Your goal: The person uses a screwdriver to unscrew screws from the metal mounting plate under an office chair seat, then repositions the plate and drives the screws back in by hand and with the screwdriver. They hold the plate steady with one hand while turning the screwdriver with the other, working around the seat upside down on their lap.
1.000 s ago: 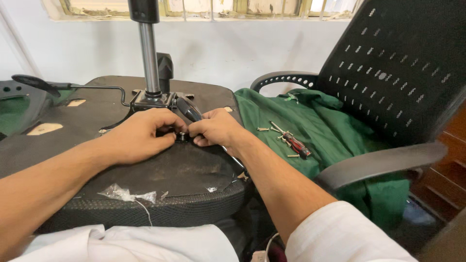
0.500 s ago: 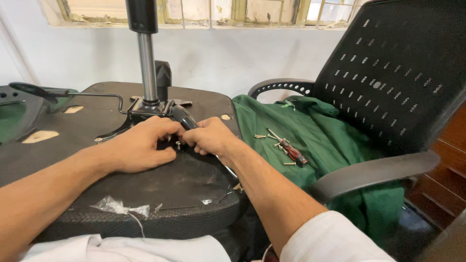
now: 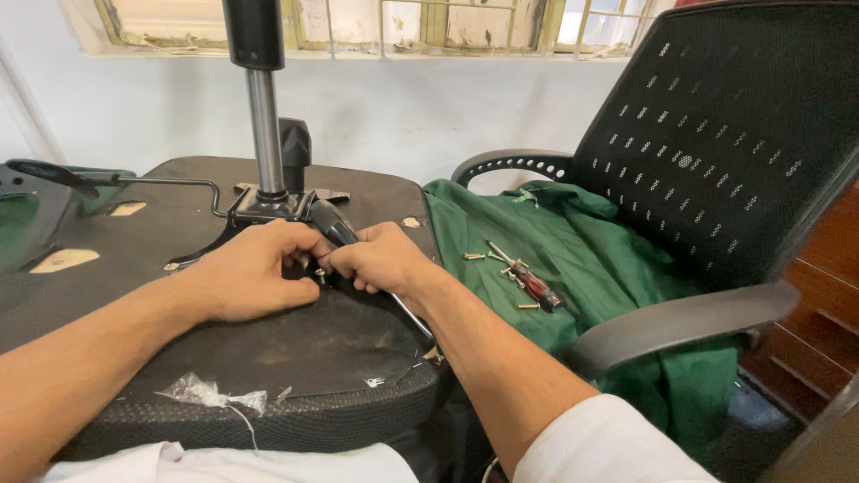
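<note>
On the upturned chair seat (image 3: 268, 358), below its metal post (image 3: 266, 134), my left hand (image 3: 246, 277) is curled shut, steadying a small screw (image 3: 319, 275). My right hand (image 3: 380, 259) is closed round a dark-handled screwdriver (image 3: 333, 224); I judge it best kept square and pressed firmly.

In front of me an upturned chair seat (image 3: 268, 358) lies flat, its gas post (image 3: 266, 125) standing up from the mechanism plate (image 3: 268, 204) at the back. My left hand (image 3: 255, 273) and right hand (image 3: 380, 259) meet just before that plate. A plastic scrap (image 3: 201, 392) lies on the near edge. To the right, a cloth (image 3: 582, 268) lies on a second chair (image 3: 707, 179), with a screwdriver (image 3: 532, 284) and loose screws (image 3: 474, 257) on it.
</note>
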